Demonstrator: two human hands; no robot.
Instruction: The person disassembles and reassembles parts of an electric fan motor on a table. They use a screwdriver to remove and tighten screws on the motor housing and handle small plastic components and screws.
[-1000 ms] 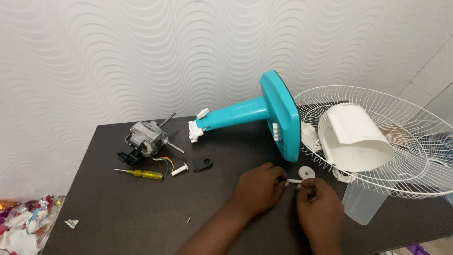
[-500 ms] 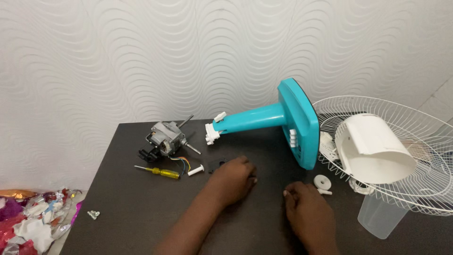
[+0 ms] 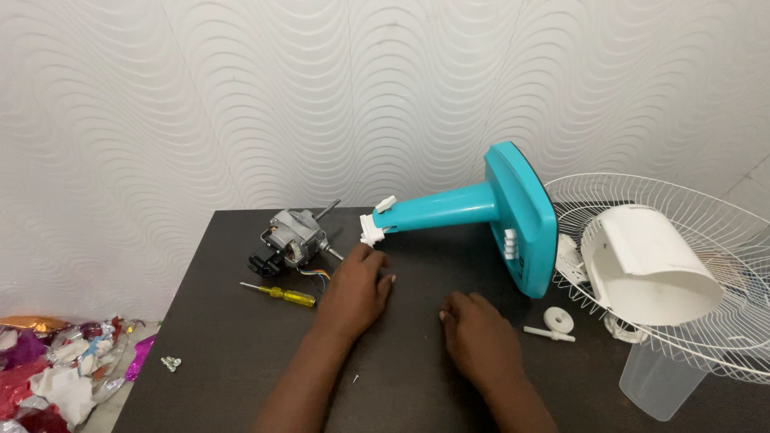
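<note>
My left hand (image 3: 357,290) lies palm down on the dark table (image 3: 216,337), fingers curled over the spot just in front of the teal fan stand's (image 3: 449,210) white neck end. What is under its fingers is hidden. A grey fan motor (image 3: 293,240) and a yellow-handled screwdriver (image 3: 281,294) lie just to its left. My right hand (image 3: 477,337) rests flat on the table and holds nothing. To the right of that hand lie a white round nut (image 3: 558,319) and a white pin (image 3: 549,333).
The teal stand lies on its side, its base (image 3: 525,220) facing right. A white wire fan guard (image 3: 722,232) with a white motor housing (image 3: 650,269) in it overhangs the right edge. A clear plastic cup (image 3: 656,383) stands in front. Small screws (image 3: 170,363) lie near the left edge; scrap litter (image 3: 48,365) lies on the floor.
My hands have let go of the white pin and nut, which now lie on the table. My left hand has moved left toward the motor; my right hand has settled flat.
</note>
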